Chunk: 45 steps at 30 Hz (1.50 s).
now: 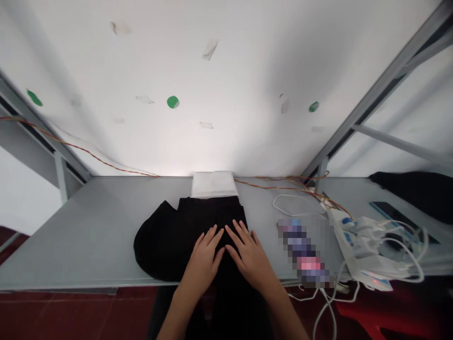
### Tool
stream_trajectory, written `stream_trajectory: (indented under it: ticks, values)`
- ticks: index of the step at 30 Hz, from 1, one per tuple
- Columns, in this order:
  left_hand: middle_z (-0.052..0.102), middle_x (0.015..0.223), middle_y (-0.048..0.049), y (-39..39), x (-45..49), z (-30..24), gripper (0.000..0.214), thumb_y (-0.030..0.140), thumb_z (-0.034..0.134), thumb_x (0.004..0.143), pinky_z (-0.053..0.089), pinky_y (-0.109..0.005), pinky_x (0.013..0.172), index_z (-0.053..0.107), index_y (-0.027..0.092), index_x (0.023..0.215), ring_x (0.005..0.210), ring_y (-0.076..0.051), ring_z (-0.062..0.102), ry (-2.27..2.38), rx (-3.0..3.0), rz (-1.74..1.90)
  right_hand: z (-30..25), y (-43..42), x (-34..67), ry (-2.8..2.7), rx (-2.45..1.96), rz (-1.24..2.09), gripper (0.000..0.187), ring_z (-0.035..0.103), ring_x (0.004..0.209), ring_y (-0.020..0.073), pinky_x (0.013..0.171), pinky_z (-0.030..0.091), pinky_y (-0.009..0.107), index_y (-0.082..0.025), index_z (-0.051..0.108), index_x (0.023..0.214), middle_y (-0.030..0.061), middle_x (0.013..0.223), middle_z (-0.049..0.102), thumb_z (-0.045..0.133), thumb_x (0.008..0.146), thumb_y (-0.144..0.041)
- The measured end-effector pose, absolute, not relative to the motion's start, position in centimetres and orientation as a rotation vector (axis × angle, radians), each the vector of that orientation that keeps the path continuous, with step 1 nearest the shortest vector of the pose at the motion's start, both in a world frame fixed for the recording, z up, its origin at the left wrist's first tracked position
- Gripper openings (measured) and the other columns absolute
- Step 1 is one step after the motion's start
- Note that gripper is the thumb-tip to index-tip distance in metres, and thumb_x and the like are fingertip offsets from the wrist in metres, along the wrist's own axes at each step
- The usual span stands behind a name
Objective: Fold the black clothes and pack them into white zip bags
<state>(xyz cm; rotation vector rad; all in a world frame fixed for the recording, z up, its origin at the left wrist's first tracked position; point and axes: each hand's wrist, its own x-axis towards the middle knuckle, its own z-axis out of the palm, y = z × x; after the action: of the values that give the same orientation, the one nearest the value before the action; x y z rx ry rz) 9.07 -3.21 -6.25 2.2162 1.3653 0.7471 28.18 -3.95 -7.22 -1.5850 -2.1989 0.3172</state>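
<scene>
A black cloth garment [163, 241] lies partly folded on the grey shelf [88, 231], its near side reaching the front edge. My left hand [205, 255] rests flat on the cloth with fingers stretched forward. Beside it my right hand [247, 252] also lies flat on the garment, fingers spread and pointing ahead. The two thumbs nearly meet in the middle. Neither hand grips anything. Just behind the garment sits a flat white packet [213, 184], close against the wall. Black fabric below the hands blends into dark clothing, so its near border is hard to make out.
To the right lies a blurred-out phone-like object [306, 255] with white cables near it. Further right stands a power strip [348, 236] crowded with white plugs and chargers. A dark slab [403, 219] and black cloth [417, 191] lie beyond. Red-yellow wires [276, 187] run along the wall [230, 85].
</scene>
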Motion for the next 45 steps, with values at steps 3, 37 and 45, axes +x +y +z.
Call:
stream_trajectory:
  ticks: [3,37,45]
  values:
    - [0.061,0.147,-0.0077,-1.6,6.7,-4.0,0.039,0.03,0.051,0.101,0.048,-0.042,0.114,0.063,0.025,0.138,0.136,-0.022,0.059,1.315,2.03,0.9,-6.1,-2.0,29.4,-2.125,-1.513,0.352,0.045,0.042,0.149,0.0291,0.117,0.038,0.058,-0.032,0.054,0.148,0.0073,0.159,0.049,0.039,0.108,-0.043]
    - [0.067,0.082,-0.0011,-6.5,4.6,-1.8,0.022,0.044,0.055,0.099,0.046,-0.026,0.063,0.068,0.027,0.105,0.078,-0.02,0.068,2.001,2.105,0.733,-2.3,6.1,33.0,-2.129,-1.589,0.86,0.078,0.068,0.111,0.032,0.096,0.052,0.045,-0.026,0.061,0.14,0.0119,0.127,0.071,0.086,0.07,-0.048]
    - [0.068,0.094,-0.0048,-2.9,5.8,-3.3,0.023,0.032,0.046,0.105,0.048,-0.032,0.073,0.063,0.022,0.094,0.094,-0.024,0.066,1.925,2.371,0.321,-0.3,5.3,33.1,-2.419,-1.643,1.011,0.04,0.068,0.093,0.0323,0.082,0.053,0.04,-0.018,0.073,0.093,0.0096,0.1,0.075,0.081,0.072,-0.05]
